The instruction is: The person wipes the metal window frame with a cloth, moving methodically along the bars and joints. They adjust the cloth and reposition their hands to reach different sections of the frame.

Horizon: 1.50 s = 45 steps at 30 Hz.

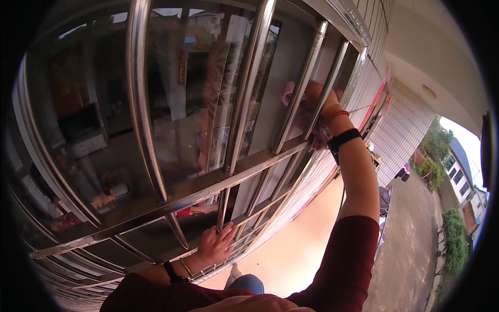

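Observation:
My right hand reaches between the metal bars of a window grille, at the upper right of the window, and grips a purple cloth. Part of the cloth hangs below the hand, near the wrist. Behind the bars lies the dark, reflecting window glass. Lower down, my left hand rests with spread fingers against a short upright bar under the grille's crossbar. It holds no loose object that I can see.
A tiled wall stands right of the window. Far below are a pale floor and a concrete yard with bushes. Through the glass show a television and a white cabinet.

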Each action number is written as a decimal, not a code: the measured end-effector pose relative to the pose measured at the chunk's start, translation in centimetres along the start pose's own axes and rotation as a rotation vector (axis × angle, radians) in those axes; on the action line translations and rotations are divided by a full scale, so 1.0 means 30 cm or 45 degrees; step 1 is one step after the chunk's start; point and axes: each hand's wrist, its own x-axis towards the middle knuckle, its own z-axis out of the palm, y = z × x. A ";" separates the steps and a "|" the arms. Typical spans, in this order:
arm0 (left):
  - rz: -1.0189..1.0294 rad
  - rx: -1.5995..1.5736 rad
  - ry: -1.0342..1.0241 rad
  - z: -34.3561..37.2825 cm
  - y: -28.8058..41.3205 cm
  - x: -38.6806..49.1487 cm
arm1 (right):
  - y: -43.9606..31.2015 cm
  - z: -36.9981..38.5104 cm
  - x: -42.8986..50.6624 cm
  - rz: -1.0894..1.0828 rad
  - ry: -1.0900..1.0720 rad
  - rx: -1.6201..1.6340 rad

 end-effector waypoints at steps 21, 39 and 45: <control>0.048 0.190 0.062 0.033 0.010 -0.027 | 0.059 -0.010 -0.356 0.583 0.520 0.615; -0.024 -0.066 -0.049 0.047 -0.005 -0.041 | -0.395 -0.416 -0.091 0.198 -0.041 3.014; 0.003 -0.068 -0.010 0.055 -0.009 -0.045 | -0.287 -0.378 0.221 0.490 0.317 2.988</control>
